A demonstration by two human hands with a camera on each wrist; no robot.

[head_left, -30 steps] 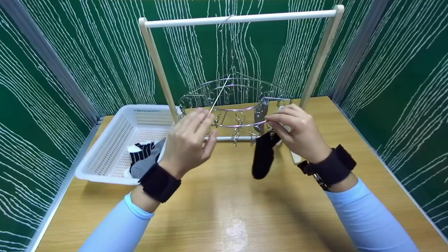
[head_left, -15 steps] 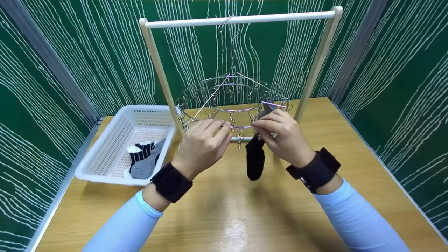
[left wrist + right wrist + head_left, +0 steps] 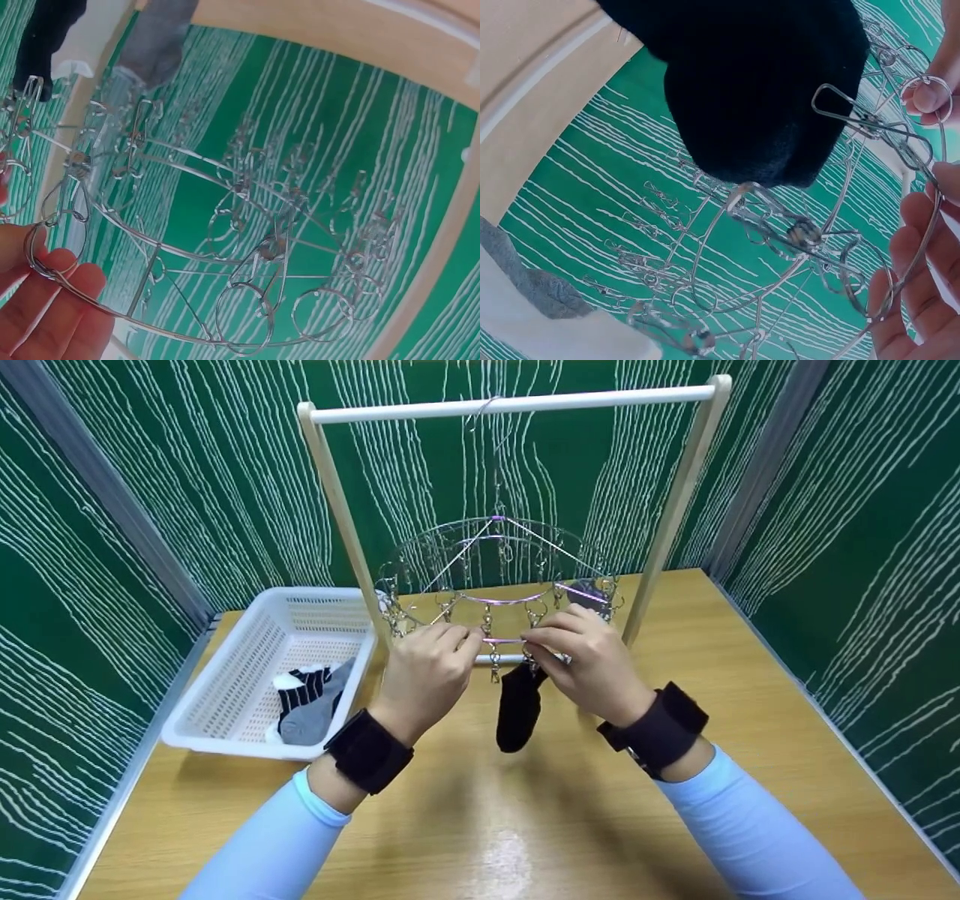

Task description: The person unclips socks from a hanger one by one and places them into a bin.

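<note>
A round wire clip hanger [image 3: 501,601] hangs from the rack, with metal clips around its rings. My left hand [image 3: 426,675] pinches the front of its outer ring; in the left wrist view, thumb and fingers [image 3: 56,300] close on the wire. My right hand [image 3: 589,660] grips the same ring a short way to the right. Beneath that hand a black sock [image 3: 517,712] dangles from a clip; it looms large in the right wrist view [image 3: 757,97]. Behind the right hand hangs a grey sock [image 3: 589,594], partly hidden. A white item [image 3: 86,45] hangs beside it in the left wrist view.
At left on the wooden table [image 3: 480,825] stands a white plastic basket [image 3: 202,735] holding grey and black-and-white striped socks [image 3: 307,716]. The rack's white rail [image 3: 600,399] spans overhead between two wooden posts. Green walls with white lines enclose the table.
The hanger has turned, carrying the black sock leftward along with my right hand. My left hand has come from beside the hanger's strut to its front edge and taken hold of the ring.
</note>
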